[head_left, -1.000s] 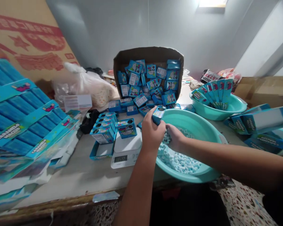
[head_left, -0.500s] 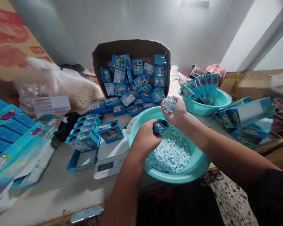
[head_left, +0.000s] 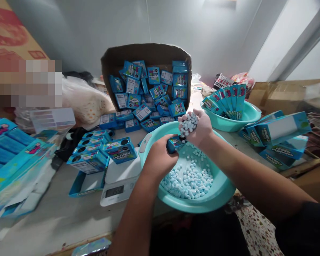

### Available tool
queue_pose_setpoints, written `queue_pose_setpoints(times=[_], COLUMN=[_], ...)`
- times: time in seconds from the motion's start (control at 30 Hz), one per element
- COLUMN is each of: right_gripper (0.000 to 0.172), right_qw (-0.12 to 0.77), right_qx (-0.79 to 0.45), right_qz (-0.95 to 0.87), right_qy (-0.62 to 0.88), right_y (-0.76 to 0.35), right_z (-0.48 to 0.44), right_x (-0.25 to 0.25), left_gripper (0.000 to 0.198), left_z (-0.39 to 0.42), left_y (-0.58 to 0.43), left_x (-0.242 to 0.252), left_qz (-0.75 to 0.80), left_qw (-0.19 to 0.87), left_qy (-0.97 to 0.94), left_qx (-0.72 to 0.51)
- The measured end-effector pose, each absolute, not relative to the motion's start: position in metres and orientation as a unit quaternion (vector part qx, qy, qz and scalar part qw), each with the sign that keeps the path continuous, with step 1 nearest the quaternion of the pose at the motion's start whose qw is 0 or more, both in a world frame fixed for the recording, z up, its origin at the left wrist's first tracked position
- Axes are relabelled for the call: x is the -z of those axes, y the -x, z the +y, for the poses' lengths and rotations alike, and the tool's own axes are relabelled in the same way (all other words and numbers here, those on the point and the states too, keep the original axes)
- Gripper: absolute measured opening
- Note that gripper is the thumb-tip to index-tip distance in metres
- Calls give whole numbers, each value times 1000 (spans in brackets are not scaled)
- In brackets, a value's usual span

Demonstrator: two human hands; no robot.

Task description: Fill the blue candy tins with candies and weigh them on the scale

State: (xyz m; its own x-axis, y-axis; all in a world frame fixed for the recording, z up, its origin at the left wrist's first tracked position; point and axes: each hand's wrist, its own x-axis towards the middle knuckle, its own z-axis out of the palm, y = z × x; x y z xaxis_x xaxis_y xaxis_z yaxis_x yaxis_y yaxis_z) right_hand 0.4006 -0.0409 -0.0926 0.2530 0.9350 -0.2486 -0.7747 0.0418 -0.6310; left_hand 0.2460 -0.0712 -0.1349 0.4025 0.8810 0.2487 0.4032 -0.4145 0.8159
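My left hand [head_left: 162, 153] grips a small blue candy box [head_left: 175, 143] above a turquoise basin [head_left: 224, 202]. Cupped beside that box, my right hand [head_left: 204, 126] holds a heap of pale blue candies [head_left: 188, 123], tilted toward the box's top. Many loose candies [head_left: 192, 181] lie in the bottom of the basin. To the left, a filled-looking candy box [head_left: 121, 150] stands on a white kitchen scale [head_left: 117, 192] with a lit display. Several matching boxes [head_left: 89, 156] stand in a row in a low blue display tray [head_left: 78, 186] next to the scale.
Behind the basin, a cardboard carton [head_left: 146, 49] lies open with many blue boxes spilling out. A second turquoise basin [head_left: 229, 124] at right holds upright flat cartons. Folded display trays [head_left: 280, 131] sit at far right. More packed trays [head_left: 13, 153] stand at far left.
My right hand has tilted and come lower, closer to the box, with candies now at its opening. My left hand and the box have shifted slightly left in view.
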Motion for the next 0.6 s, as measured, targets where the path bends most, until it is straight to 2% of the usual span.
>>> queue_pose_setpoints(times=[0.23, 0.6], right_gripper=[29, 27], right_qw=[698, 690], right_qx=[-604, -561], right_qz=[-142, -236], right_qy=[357, 392], right_y=[-399, -392], right_z=[-45, -50], right_x=[90, 92], left_gripper=[55, 55], left_z=[-72, -72], left_y=[-248, -246], left_x=[137, 136], left_qz=[425, 430], left_qw=[341, 336], left_qy=[-753, -738], left_qx=[-370, -396])
